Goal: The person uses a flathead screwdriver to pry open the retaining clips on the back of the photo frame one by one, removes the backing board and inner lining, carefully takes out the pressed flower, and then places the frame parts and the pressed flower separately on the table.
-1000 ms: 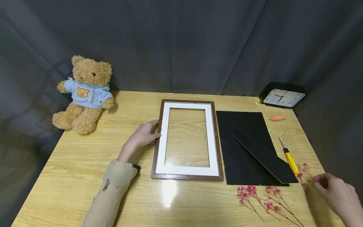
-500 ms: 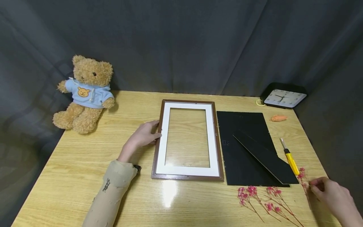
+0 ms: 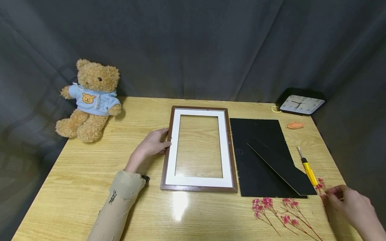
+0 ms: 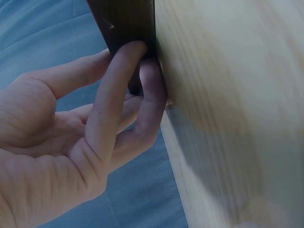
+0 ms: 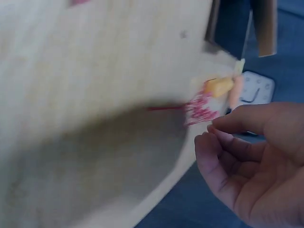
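My left hand (image 3: 152, 143) grips the left edge of a brown picture frame (image 3: 234, 167) with a white mat, which lies on the table. In the left wrist view, the fingers (image 4: 114, 90) curl against the frame's dark side (image 4: 126, 28). Over at the right table edge, my right hand (image 3: 351, 204) pinches a dried sprig with pink flowers (image 3: 320, 184) between thumb and fingertips. That sprig's flower head (image 5: 202, 110) shows just beyond the fingertips in the right wrist view. More pink sprigs (image 3: 291, 219) lie at the table's front, left of that hand.
A black backing board (image 3: 250, 174) with an angled stand flap (image 3: 283, 167) lies right of the frame. Beside it are a yellow-handled screwdriver (image 3: 309, 172) and a small orange object (image 3: 295, 125). A clock (image 3: 301, 103) stands at the back right; a teddy bear (image 3: 98, 77) sits back left.
My right hand has shifted left with the pinched sprig, whose flowers now sit near the screwdriver's handle. The left hand and the frame have stayed in place.
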